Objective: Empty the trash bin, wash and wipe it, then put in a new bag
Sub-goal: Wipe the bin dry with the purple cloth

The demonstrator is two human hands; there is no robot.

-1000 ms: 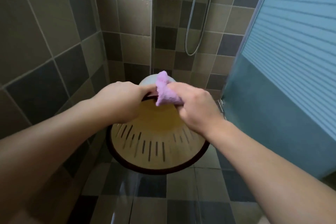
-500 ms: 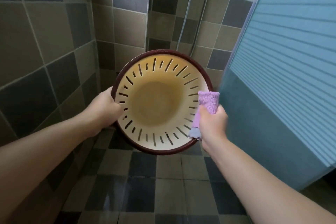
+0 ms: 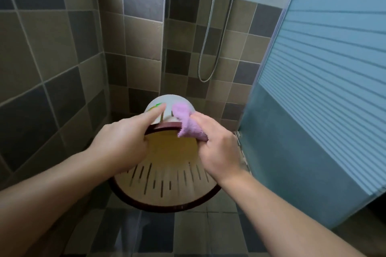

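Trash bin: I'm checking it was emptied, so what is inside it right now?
The visible inside of the trash bin shows bare yellowish slotted wall, no trash or bag. The left hand and right hand cover the rest.

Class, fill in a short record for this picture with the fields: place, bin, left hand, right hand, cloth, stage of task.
place: tiled shower corner, shower hose on the wall, glass door at right
bin: bin held off the floor, opening towards the camera
left hand: left hand grips the rim, forefinger along the outside
right hand: right hand holds the cloth
cloth: pink cloth pressed over the rim
stage of task: wiping; no bag in yet
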